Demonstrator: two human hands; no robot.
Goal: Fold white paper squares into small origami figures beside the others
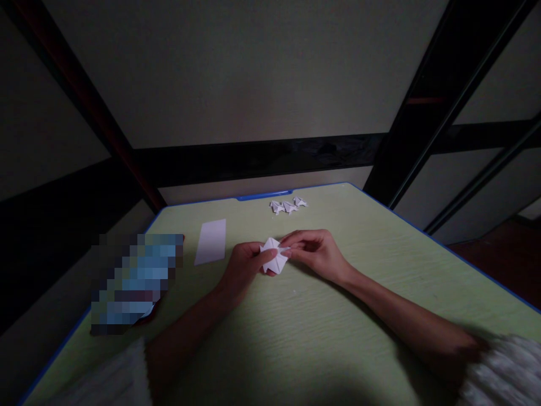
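Surface (pixel 329 316) of pale green with faint wood-like grain and blue edging, set close to large dull-beige panels (pixel 253 73) crossed by glossy black bands; on it the left hand (pixel 245 265) pins a creased, many-pointed white paper fold (pixel 274 256) under its thumb, and the right hand (pixel 316 251) pinches that fold's right-hand side, both working just above the middle! Beyond them sit three small, angular folded paper figures (pixel 289 207) in a row; a smooth, flat white sheet (pixel 211 242) lies to the left, nearer than a blurred-out bluish object (pixel 139 282).
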